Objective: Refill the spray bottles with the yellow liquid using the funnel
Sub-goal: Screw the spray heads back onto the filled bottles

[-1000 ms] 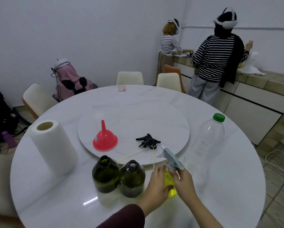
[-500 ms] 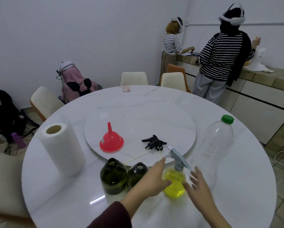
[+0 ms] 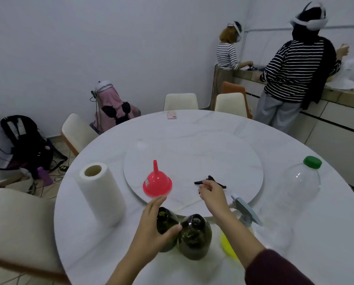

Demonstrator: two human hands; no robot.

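A red funnel (image 3: 157, 183) stands upside down on the turntable (image 3: 192, 153). Two dark green bottles stand open at the table's near edge. My left hand (image 3: 155, 225) holds the left green bottle (image 3: 165, 223), thumb across its front. The right green bottle (image 3: 195, 237) stands beside it, untouched. My right hand (image 3: 212, 193) reaches forward and curls its fingers over a black spray head (image 3: 220, 184) lying on the turntable. A spray bottle with yellow liquid (image 3: 227, 244) and a grey trigger head (image 3: 247, 211) stands behind my right forearm, partly hidden.
A large clear bottle with a green cap (image 3: 299, 188) stands at the right. A paper towel roll (image 3: 101, 194) stands at the left. A pink phone (image 3: 171, 115) lies at the far edge. Chairs ring the table; two people work at the counter behind.
Both hands have let go of the yellow spray bottle. My left hand moved left onto the green bottle, and my right hand reached forward to the black spray head.
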